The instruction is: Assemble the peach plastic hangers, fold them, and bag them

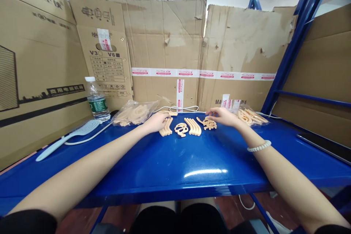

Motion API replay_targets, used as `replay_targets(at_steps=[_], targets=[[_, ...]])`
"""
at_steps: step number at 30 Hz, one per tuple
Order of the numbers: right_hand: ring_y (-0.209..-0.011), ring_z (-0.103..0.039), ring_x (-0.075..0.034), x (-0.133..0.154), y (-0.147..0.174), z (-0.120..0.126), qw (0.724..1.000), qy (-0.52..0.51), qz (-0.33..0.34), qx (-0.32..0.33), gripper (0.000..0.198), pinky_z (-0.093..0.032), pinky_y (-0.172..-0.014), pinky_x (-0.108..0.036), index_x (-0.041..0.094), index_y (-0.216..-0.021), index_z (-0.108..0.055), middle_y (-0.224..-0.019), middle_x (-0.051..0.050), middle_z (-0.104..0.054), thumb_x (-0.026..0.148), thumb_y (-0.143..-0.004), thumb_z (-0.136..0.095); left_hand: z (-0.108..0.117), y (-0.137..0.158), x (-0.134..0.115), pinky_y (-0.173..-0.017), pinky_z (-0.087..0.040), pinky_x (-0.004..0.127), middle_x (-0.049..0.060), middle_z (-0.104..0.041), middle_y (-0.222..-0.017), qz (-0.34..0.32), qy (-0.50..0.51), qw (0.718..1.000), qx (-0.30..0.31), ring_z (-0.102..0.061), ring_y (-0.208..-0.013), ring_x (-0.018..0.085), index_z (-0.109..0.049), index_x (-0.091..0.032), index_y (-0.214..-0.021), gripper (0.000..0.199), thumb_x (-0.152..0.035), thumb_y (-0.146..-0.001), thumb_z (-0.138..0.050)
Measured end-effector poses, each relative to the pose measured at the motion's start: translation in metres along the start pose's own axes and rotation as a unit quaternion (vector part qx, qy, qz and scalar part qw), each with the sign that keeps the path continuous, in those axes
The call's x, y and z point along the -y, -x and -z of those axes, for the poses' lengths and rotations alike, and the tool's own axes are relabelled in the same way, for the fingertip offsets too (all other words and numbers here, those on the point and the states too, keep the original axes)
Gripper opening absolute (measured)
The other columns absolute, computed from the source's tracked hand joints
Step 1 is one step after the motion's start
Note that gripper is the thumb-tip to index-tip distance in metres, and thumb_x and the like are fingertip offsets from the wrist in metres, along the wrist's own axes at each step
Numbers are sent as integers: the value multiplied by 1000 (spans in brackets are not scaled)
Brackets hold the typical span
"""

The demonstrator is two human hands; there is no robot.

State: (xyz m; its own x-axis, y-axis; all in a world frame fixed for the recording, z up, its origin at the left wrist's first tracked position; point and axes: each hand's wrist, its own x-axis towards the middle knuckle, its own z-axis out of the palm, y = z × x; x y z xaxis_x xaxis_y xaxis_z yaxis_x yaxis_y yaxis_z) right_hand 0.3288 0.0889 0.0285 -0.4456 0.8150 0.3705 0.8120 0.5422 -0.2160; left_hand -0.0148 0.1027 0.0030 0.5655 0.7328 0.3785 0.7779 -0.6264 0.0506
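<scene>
My left hand [157, 122] reaches to a row of curved, light wood-coloured strips [166, 128]; its fingers are stretched out and partly overlap them. Just behind its fingertips lies another light strip [172, 113]. My right hand [224, 116], with a beaded bracelet [259, 146] on the wrist, hovers over or touches a small heap of cut-out pieces [210, 123]. Its thumb and fingers are apart. Between the hands lie a cluster of rounded pieces [181, 129] and a second fanned row of curved strips [193, 127].
Clear plastic bags with more pieces lie at the left [134, 113] and right [251, 115]. A water bottle [97, 102], a pale hairbrush [74, 134] and a phone [323, 147] rest on the blue shelf [170, 168]. Cardboard walls [167, 44] and a white cable [186, 109] border the back.
</scene>
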Motion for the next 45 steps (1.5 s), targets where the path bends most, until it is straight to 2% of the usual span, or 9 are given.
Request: replay_targets(at_steps=[8,19,25,29,34,37,39,41,45], targets=[[-74,-64,-19,12,11,11,997,-36,-18,-65,33,-49,-67,-31,16,-115,-61,-90,-8,-71,27,-85,-54,-2,-55,29,-85,-54,42,9,-59,-121,87,-63,990,94,-62,-101,22,-58,-18,-119,28,-31,-94,-57],[-74,-62,-19,22,8,7,997,-46,26,-54,33,-48,-67,-32,16,-112,-61,-87,-7,-69,32,-84,-53,-7,-71,47,-85,-54,43,10,-59,-122,107,-96,973,183,-61,-102,23,-57,-17,-120,30,-31,-94,-58],[-72,-61,-17,27,9,9,998,-44,22,-41,30,-47,-68,-30,16,-109,-62,-85,-6,-70,30,-84,-53,-6,-73,47,-85,-54,43,10,-59,-121,95,-66,974,194,-62,-101,22,-57,-17,-120,30,-31,-94,-58],[-72,-61,-17,27,8,8,998,-38,18,-41,28,-47,-67,-29,16,-107,-63,-85,-6,-70,28,-84,-55,0,-71,44,-85,-54,43,10,-59,-122,100,-27,984,147,-62,-101,23,-57,-17,-120,30,-31,-94,-58],[-69,-61,-16,28,8,3,997,-54,25,-44,26,-48,-68,-31,16,-106,-64,-82,-5,-69,26,-84,-54,16,-68,18,-87,-53,45,11,-57,-124,89,72,993,26,-60,-105,24,-56,-16,-122,33,-31,-93,-59],[-72,-61,-16,37,8,0,986,-137,23,-88,40,-51,-68,-32,18,-120,-56,-100,-8,-66,28,-81,-59,26,-58,-17,-89,-52,46,10,-57,-125,60,176,982,-11,-59,-107,25,-56,-16,-121,31,-31,-93,-58],[-77,-61,-15,48,9,-1,965,-239,26,-101,56,-53,-68,-31,21,-130,-48,-114,-10,-61,31,-78,-65,29,-44,-43,-90,-52,45,9,-60,-117,39,262,964,1,-60,-106,24,-58,-16,-110,20,-28,-94,-55],[-79,-62,-14,60,10,-2,932,-355,37,-67,61,-53,-67,-29,22,-131,-46,-115,-9,-61,34,-76,-69,28,-23,-67,-84,-56,40,7,-64,-110,29,355,934,33,-64,-100,21,-57,-18,-102,18,-30,-98,-44],[-65,-61,-11,85,14,-6,876,-476,48,65,33,-51,-58,-24,13,-98,-63,-83,-5,-68,40,-80,-68,19,21,-98,-69,-59,35,12,-66,-108,43,503,860,72,-70,-90,22,-51,-18,-105,36,-47,-99,-31]])
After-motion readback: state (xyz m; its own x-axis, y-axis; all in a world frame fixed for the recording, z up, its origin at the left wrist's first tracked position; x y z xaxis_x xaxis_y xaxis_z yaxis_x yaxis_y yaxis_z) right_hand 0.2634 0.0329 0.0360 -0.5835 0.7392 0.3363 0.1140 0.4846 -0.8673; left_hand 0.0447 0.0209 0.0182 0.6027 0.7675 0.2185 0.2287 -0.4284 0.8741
